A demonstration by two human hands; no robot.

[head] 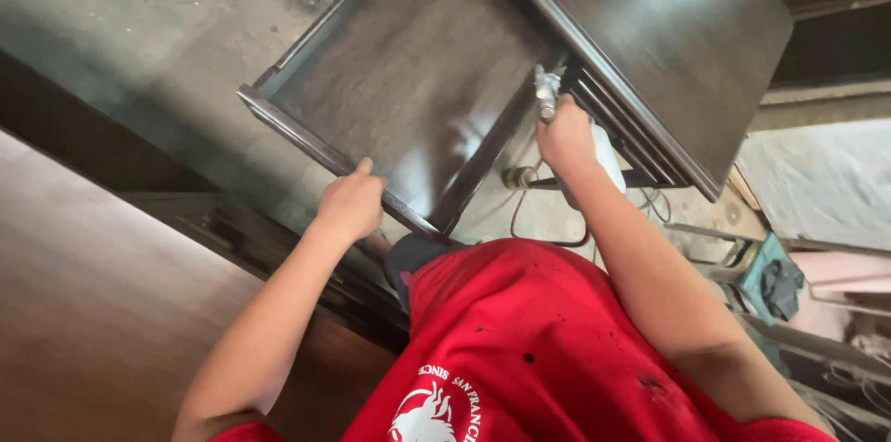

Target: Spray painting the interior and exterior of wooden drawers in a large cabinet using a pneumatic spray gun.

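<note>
A dark brown wooden drawer (408, 71) is pulled out of a dark cabinet (687, 24). My left hand (351, 203) grips the drawer's front edge (306, 140) from the near side. My right hand (564, 134) is closed on a metal spray gun (546, 91), its nozzle pointing at the drawer's right side next to the cabinet front. A thin hose (524, 210) loops down from the gun below the drawer. My red shirt (538, 349) fills the bottom of the view.
A brown wooden panel (102, 312) lies at the lower left. The concrete floor (139, 15) shows at the upper left. At the right are a pale sheet (826, 182), a green tool (770, 279) and scattered clutter.
</note>
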